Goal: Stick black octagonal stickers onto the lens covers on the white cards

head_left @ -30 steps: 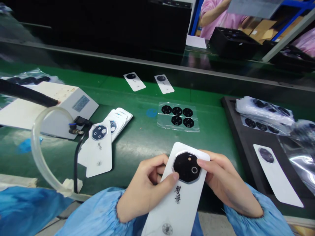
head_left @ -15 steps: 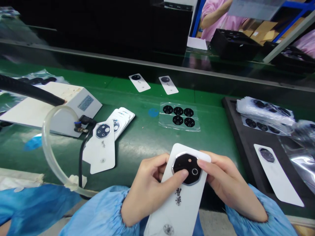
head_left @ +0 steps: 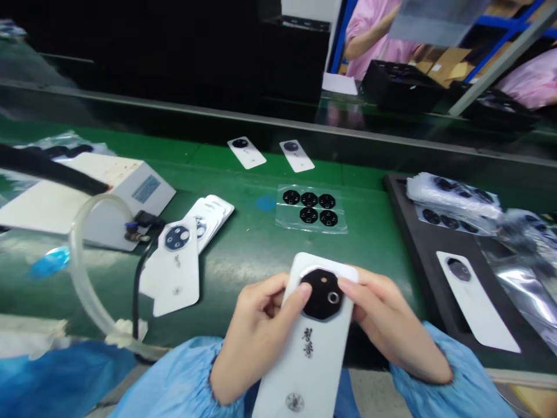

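I hold a white phone back cover [head_left: 311, 354] with both hands over the near edge of the green belt [head_left: 243, 244]. Its black octagonal camera lens plate [head_left: 322, 294] faces up. My left hand [head_left: 256, 334] grips the cover's left side, its thumb pressing on the lens plate's left edge. On the right side my right hand [head_left: 387, 325] clasps the cover, thumb tip touching the plate's right edge. Both wear blue sleeves.
A clear sheet with several black lens plates [head_left: 310, 208] lies ahead. A fanned stack of white covers [head_left: 185, 255] sits left by a white box [head_left: 100, 194] with hoses. Two covers [head_left: 272, 154] ride farther back. A black tray [head_left: 418, 244] at right holds another cover [head_left: 476, 302] and bags. A person in pink [head_left: 369, 35] works beyond.
My left thumb slid from the lens plate's lower edge up along its left side. The view shifted slightly; the cover stays in both hands.
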`<action>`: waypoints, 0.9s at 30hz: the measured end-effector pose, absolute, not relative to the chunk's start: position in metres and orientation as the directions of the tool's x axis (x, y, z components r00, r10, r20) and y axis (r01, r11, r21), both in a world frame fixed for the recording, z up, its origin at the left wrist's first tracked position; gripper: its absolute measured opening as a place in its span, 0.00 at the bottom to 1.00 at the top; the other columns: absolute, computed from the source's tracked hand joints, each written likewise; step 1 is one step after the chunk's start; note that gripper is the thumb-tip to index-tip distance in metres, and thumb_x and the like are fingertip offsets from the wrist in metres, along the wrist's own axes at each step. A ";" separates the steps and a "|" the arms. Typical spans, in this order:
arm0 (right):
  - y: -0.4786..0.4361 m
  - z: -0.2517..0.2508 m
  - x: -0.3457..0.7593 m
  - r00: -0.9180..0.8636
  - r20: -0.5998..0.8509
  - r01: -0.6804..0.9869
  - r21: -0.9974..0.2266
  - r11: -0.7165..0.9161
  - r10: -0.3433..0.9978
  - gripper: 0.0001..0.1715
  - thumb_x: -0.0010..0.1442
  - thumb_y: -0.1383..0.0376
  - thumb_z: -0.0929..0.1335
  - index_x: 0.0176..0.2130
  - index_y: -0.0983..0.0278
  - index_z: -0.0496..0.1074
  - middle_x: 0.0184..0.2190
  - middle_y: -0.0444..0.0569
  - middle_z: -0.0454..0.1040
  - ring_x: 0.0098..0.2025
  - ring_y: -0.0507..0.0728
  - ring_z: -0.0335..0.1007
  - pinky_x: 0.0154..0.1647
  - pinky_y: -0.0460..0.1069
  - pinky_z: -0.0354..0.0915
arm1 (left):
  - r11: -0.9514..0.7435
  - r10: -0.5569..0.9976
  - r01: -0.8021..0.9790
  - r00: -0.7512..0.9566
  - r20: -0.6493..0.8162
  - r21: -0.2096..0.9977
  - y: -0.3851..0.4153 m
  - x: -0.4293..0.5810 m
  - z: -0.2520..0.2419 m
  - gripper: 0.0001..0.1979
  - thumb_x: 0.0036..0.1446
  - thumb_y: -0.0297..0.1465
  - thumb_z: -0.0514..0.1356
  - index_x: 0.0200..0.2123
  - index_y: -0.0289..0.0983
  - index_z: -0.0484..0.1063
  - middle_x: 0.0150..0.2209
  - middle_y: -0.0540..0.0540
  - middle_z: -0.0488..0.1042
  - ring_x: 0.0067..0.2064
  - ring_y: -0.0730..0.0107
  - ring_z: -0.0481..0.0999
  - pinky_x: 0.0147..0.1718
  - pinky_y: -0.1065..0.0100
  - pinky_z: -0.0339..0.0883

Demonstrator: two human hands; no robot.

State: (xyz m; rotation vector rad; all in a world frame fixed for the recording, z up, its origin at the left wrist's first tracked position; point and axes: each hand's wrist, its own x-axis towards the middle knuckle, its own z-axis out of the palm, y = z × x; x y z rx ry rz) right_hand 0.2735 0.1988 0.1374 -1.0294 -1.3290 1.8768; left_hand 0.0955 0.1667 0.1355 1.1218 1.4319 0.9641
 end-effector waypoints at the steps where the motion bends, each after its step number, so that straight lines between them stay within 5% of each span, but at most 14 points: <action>1: 0.195 0.134 0.271 -0.516 -0.232 -0.083 -0.945 -0.318 0.825 0.12 0.65 0.57 0.67 0.45 0.62 0.70 0.35 0.46 0.73 0.35 0.53 0.71 0.34 0.46 0.69 | 0.245 0.968 0.139 -0.094 -0.233 0.960 0.167 0.097 0.132 0.19 0.55 0.44 0.58 0.24 0.34 0.70 0.18 0.52 0.62 0.20 0.79 0.58 0.16 0.78 0.52; 5: 0.178 0.110 0.267 -0.455 -0.223 -0.142 -0.938 -0.317 0.862 0.21 0.58 0.64 0.72 0.49 0.61 0.64 0.42 0.48 0.74 0.38 0.56 0.75 0.33 0.47 0.69 | 0.280 0.925 0.056 -0.283 -0.254 0.958 0.170 0.112 0.110 0.18 0.50 0.46 0.62 0.31 0.35 0.73 0.23 0.49 0.73 0.22 0.73 0.68 0.18 0.76 0.62; 11: 0.160 0.082 0.292 -0.254 -0.202 -0.054 -0.974 -0.222 0.946 0.21 0.54 0.70 0.69 0.49 0.62 0.69 0.39 0.48 0.77 0.35 0.56 0.75 0.31 0.46 0.67 | 0.325 0.942 0.194 -0.150 -0.299 0.926 0.183 0.147 0.086 0.25 0.37 0.47 0.70 0.33 0.35 0.74 0.27 0.46 0.78 0.28 0.63 0.75 0.23 0.71 0.68; 18: 0.157 0.110 0.393 0.040 -0.132 0.047 -0.990 -0.133 0.990 0.25 0.58 0.59 0.70 0.55 0.57 0.67 0.49 0.49 0.74 0.50 0.62 0.72 0.48 0.56 0.70 | 0.252 0.937 0.157 0.207 -0.282 0.955 0.206 0.150 0.084 0.29 0.56 0.55 0.51 0.28 0.34 0.72 0.18 0.47 0.72 0.21 0.68 0.72 0.22 0.70 0.66; 22: 0.178 0.117 0.508 0.340 -0.180 0.195 -0.947 -0.256 0.923 0.29 0.55 0.60 0.71 0.55 0.66 0.68 0.44 0.55 0.77 0.38 0.61 0.75 0.34 0.52 0.72 | 0.230 0.965 0.172 0.089 -0.248 0.958 0.229 0.121 0.084 0.27 0.53 0.54 0.56 0.31 0.34 0.72 0.22 0.47 0.74 0.25 0.68 0.74 0.24 0.71 0.69; 27: 0.198 0.099 0.597 0.397 -0.283 0.259 -0.878 -0.402 0.873 0.29 0.51 0.63 0.71 0.52 0.69 0.70 0.36 0.55 0.78 0.30 0.59 0.75 0.26 0.50 0.71 | 0.283 0.958 0.167 -0.104 -0.268 0.945 0.250 0.093 0.082 0.29 0.43 0.55 0.63 0.33 0.33 0.72 0.25 0.46 0.75 0.29 0.66 0.75 0.26 0.71 0.71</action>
